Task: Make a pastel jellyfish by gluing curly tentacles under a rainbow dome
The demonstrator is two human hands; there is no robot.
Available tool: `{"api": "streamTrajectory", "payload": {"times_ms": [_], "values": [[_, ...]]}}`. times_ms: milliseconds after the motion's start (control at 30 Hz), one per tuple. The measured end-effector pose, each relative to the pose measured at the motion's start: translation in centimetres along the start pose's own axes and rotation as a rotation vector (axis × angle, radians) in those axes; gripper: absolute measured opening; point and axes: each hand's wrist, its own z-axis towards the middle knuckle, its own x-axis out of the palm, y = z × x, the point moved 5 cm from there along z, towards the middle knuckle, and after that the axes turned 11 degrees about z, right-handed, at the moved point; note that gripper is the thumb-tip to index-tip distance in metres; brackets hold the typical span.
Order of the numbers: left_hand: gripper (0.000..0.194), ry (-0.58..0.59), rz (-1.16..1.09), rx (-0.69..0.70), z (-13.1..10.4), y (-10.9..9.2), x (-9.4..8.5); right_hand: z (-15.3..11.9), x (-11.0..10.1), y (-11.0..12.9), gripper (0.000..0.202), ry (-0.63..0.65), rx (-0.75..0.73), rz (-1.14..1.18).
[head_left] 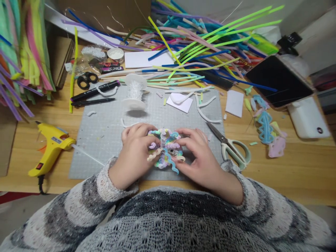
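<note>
A small pastel craft piece (163,148) of twisted, curly pipe cleaners in purple, blue, cream and pink is held between both hands over the grey cutting mat (97,140). My left hand (136,148) grips its left side, the fingers curled around the edge. On the right side, my right hand (197,154) holds it between the fingertips and the thumb. A wavy light-blue strand hangs from its front. The undersides of my fingers are partly hidden.
A yellow glue gun (52,148) lies left, scissors (231,148) right of my right hand. A spool (134,92) stands behind, near markers (96,91). Pipe cleaners (204,45) pile up at the back, beside a dark-screened device (280,80).
</note>
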Motion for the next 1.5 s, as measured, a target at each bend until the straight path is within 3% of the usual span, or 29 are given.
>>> {"api": "streamTrajectory", "payload": {"times_ms": [300, 433, 667, 900, 1267, 1500], "values": [[0.003, -0.003, 0.0, -0.004, 0.0, 0.1, 0.0, -0.9, -2.0, 1.6, 0.021, -0.147, -0.215, 0.076], [0.004, -0.003, 0.003, -0.007, 0.0, 0.0, 0.1, -0.9, -2.0, 1.8, 0.023, -0.112, -0.27, 0.063], [0.003, -0.006, -0.008, -0.002, 0.0, 0.0, 0.0, -0.8, -2.3, 1.0, 0.026, -0.147, -0.233, 0.16], [0.005, -0.002, 0.005, -0.002, 0.0, 0.0, 0.0, -0.6, -1.6, 0.5, 0.046, -0.055, -0.239, 0.131], [0.004, -0.003, -0.007, -0.007, 0.1, 0.0, 0.0, -0.7, -2.3, 0.8, 0.045, -0.141, -0.232, 0.007], [0.002, 0.0, -0.008, -0.004, 0.0, 0.0, 0.0, -0.5, -2.7, 0.9, 0.043, -0.141, -0.215, 0.066]]}}
